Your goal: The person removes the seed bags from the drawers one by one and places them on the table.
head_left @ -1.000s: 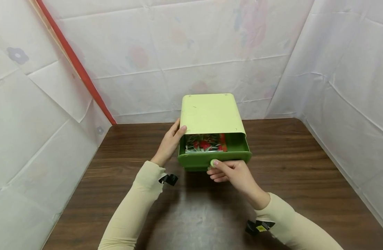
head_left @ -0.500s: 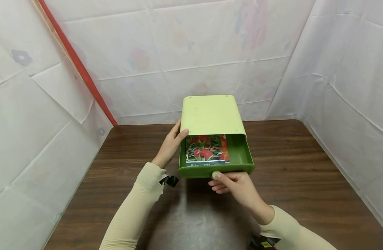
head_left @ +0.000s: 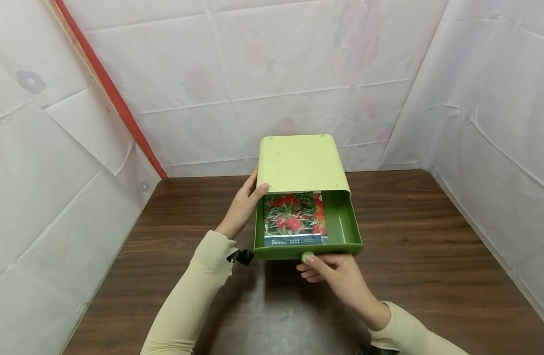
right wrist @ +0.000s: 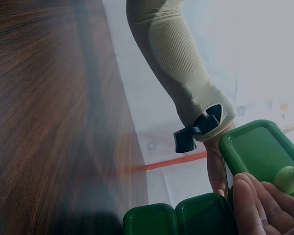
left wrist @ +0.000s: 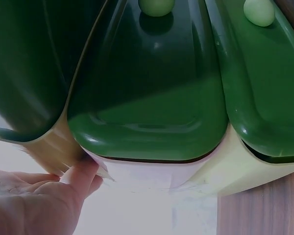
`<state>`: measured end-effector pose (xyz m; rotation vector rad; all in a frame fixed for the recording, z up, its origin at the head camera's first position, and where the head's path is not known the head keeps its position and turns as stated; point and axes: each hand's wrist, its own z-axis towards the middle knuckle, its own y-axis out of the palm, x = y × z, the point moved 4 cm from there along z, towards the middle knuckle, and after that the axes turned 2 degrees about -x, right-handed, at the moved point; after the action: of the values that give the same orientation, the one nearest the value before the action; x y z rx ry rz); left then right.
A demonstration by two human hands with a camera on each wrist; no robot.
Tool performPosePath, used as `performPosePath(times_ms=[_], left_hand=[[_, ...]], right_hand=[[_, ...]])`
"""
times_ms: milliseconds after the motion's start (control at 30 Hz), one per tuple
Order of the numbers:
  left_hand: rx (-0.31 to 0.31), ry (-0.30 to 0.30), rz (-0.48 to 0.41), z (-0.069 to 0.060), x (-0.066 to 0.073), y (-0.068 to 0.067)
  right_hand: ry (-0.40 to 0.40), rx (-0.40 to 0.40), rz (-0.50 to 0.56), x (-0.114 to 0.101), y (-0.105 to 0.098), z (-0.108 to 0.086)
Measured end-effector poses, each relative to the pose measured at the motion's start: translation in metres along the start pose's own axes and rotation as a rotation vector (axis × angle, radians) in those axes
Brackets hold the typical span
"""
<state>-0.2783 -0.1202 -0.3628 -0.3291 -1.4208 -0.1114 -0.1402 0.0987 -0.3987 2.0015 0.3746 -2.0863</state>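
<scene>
Head view: white letters spelling "Beishu" sit on the dark blue strip of a shiny booklet (head_left: 294, 214); the smaller writing is too tiny to read. It has red and green pictures and lies in the left part of a smooth green drawer (head_left: 343, 217), mid-frame. That drawer sticks out of a pale green box (head_left: 300, 162) with round corners. The right hand (head_left: 340, 278) pinches its round knob (head_left: 305, 256). The left hand (head_left: 240, 207) presses the box's left side, fingers nearly straight, thumb on the front edge. Left wrist view shows two more closed drawers (left wrist: 147, 103), middle and right; right wrist view shows fine ribs on the left sleeve (right wrist: 179, 54).
</scene>
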Motion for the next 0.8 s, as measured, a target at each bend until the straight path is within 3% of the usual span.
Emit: performPosePath(times_ms=[800], left_hand=[[-0.011,-0.024,-0.008,0.0044,0.0025,-0.0005]], right_hand=[[-0.001,-0.027,-0.006,-0.0044,-0.0004,-0.0006]])
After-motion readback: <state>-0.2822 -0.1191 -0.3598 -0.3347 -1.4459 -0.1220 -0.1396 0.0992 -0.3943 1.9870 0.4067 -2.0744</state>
